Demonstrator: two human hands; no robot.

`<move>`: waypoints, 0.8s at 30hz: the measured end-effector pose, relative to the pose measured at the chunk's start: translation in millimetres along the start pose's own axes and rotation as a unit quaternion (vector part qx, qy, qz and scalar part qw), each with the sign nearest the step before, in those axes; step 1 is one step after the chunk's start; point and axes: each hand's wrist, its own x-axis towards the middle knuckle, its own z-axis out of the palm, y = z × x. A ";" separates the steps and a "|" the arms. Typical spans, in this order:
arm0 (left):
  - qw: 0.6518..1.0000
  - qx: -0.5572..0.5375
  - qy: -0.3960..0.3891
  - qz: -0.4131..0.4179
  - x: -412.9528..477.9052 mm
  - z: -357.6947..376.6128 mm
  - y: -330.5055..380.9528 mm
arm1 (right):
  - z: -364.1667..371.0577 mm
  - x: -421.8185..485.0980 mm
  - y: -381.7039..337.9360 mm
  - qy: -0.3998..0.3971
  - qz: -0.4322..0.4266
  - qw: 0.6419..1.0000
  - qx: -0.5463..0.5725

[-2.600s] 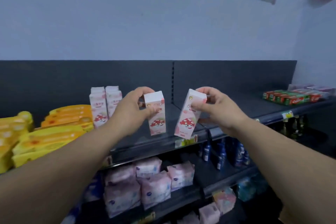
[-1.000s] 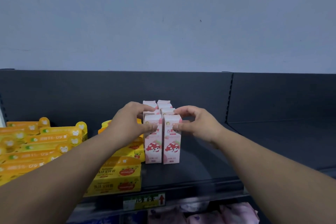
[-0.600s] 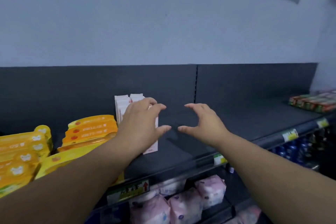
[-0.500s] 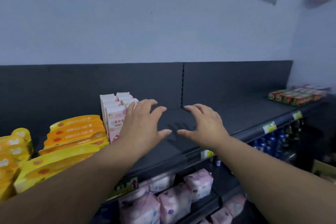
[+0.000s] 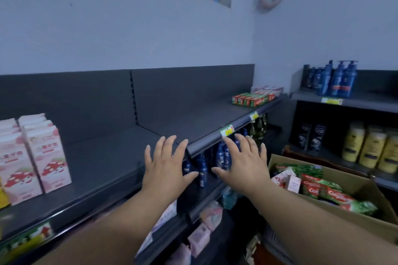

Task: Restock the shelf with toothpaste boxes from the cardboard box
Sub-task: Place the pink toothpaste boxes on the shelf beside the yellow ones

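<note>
Several pink toothpaste boxes with a mushroom picture [image 5: 46, 155] stand upright in rows at the left end of the dark top shelf [image 5: 120, 153]. My left hand [image 5: 167, 168] and my right hand [image 5: 242, 162] hover side by side in front of the shelf edge, fingers spread, holding nothing. At lower right sits the open cardboard box [image 5: 364, 187], with red-and-green toothpaste boxes [image 5: 318, 189] and a small pink box [image 5: 293, 183] inside. My right hand is just left of the carton's rim.
Red-and-green toothpaste boxes [image 5: 251, 99] lie at the far right of the top shelf. Blue bottles [image 5: 221, 157] fill the shelf below, pink packs [image 5: 200, 236] lower still. A side shelf at right carries blue pump bottles [image 5: 338, 79] and yellow jars [image 5: 372, 146].
Both hands set two pink boxes in front of the standing rows, let go and drew back. The view has swung right, bringing the cardboard box into sight, and both hands have moved toward it.
</note>
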 end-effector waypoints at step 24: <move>0.981 -0.110 -0.143 0.075 24.6 157.4 335.9 | 6.9 -83.0 389.9 -0.078 0.213 0.974 -0.013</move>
